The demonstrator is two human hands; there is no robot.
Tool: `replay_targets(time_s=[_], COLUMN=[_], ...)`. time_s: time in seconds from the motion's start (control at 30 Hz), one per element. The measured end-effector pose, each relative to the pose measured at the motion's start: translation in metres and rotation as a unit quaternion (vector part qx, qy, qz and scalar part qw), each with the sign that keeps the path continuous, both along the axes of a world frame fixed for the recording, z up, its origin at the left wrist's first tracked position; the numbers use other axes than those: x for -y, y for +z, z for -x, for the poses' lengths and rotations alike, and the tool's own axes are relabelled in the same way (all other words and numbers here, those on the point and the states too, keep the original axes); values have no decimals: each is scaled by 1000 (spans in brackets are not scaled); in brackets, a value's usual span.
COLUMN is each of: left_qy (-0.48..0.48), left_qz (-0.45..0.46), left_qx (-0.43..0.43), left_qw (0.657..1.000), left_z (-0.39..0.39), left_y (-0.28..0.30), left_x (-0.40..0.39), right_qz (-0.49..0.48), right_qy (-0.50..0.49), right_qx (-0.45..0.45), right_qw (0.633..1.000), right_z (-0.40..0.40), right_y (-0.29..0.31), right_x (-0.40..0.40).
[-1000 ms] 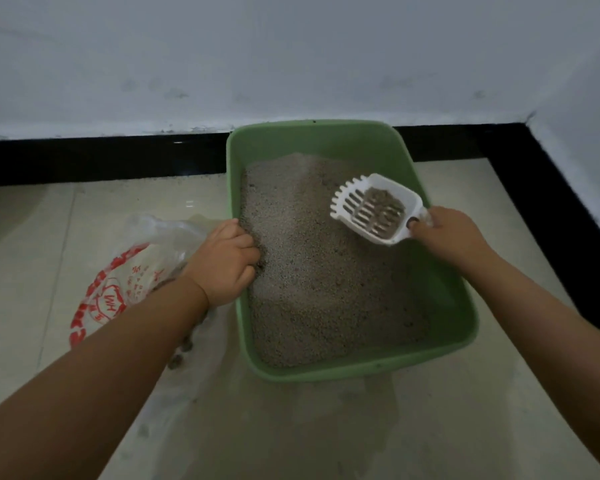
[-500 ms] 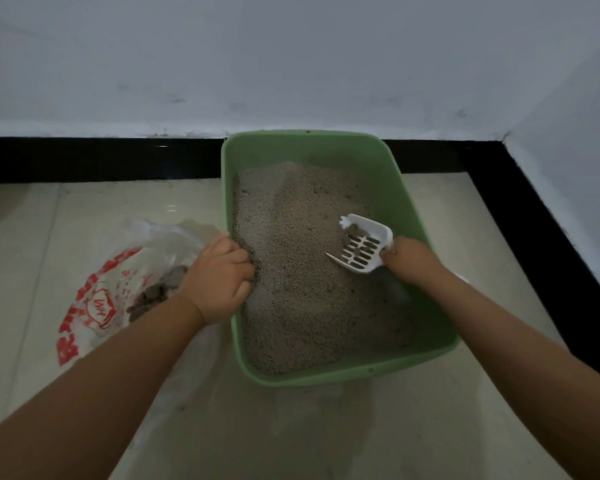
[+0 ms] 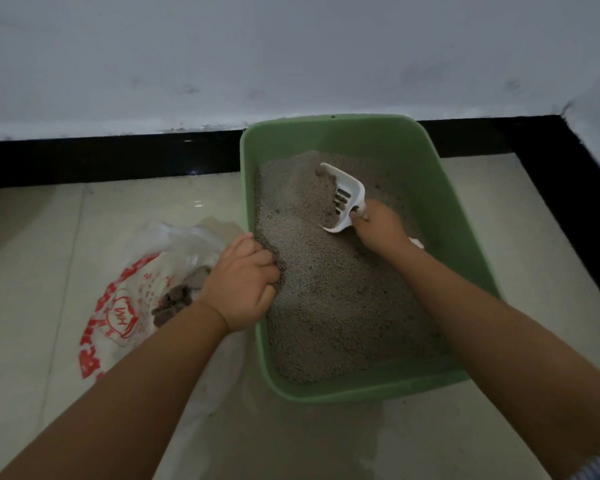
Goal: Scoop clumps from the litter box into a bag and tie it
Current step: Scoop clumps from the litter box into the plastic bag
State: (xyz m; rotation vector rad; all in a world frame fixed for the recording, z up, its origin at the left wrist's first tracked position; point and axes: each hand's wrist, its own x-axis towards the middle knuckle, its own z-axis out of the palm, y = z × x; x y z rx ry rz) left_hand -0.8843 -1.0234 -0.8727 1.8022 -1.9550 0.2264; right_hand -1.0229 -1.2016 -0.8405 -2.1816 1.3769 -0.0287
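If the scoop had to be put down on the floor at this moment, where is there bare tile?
Bare tile lies right of the litter box up to the black skirting, and left of it beyond the bag. Crowded: between box and bag, where the left hand grips the rim; the right hand holds the scoop.

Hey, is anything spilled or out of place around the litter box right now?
Nothing stands out. The litter sits inside the green litter box, heaped unevenly, and the dark clumps lie inside the plastic bag beside it. I can see no spill on the floor, though the light is dim.
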Motion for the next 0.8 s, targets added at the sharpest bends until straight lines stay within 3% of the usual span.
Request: replay_targets(time_s=[0.23,0.4,0.73,0.8], left_qy=[13,13,17,64], left_qz=[-16,-24,-49,-43], left_qx=[5,3,-5,16], left_qw=[1000,1000,999,997], left_z=[1,1,8,3], left_y=[3,6,18,28], left_x=[-1,0,-19,-38], right_qz=[-46,-20,-19,-27], right_qy=[-99,-21,-33,-20], right_qx=[126,60,26,30], right_qw=[986,998,999,999], right_z=[27,52,84,81], right_y=[14,30,49,56], right_x=[-11,-26,-53,-60])
